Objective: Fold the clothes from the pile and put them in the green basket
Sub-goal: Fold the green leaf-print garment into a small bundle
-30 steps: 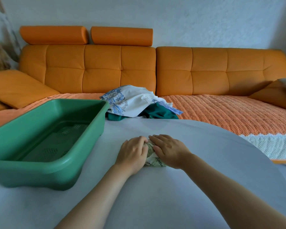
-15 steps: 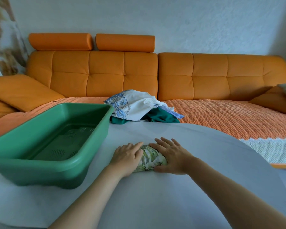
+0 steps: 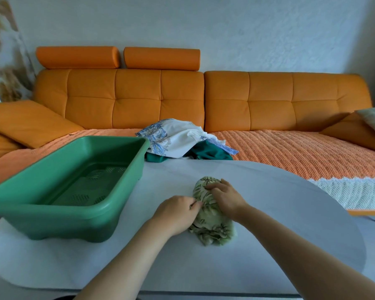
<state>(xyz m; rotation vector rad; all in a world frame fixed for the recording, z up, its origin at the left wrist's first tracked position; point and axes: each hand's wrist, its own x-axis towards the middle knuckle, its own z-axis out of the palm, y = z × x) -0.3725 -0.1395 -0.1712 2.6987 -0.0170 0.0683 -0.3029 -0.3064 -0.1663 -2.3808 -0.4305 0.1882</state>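
A small folded garment with a green leaf print (image 3: 210,221) lies on the white table (image 3: 279,224) in front of me. My left hand (image 3: 178,211) pinches its left edge with closed fingers. My right hand (image 3: 225,197) presses down on its upper part, fingers curled over the cloth. The green basket (image 3: 126,167) stands on the table to the left, with nothing inside. The pile of clothes (image 3: 182,139), a white and blue printed piece over a dark green one, sits on the sofa seat just beyond the table's far edge.
An orange sofa (image 3: 279,100) with an orange knitted throw (image 3: 301,154) runs along the wall behind the table. Orange cushions (image 3: 28,120) lie at both ends of the seat. The table's rounded edge curves away on the right.
Both hands have shifted on the leaf-print garment: more of its lower part now shows, the left hand has gone from lying flat to pinching the edge. The view has tilted slightly.
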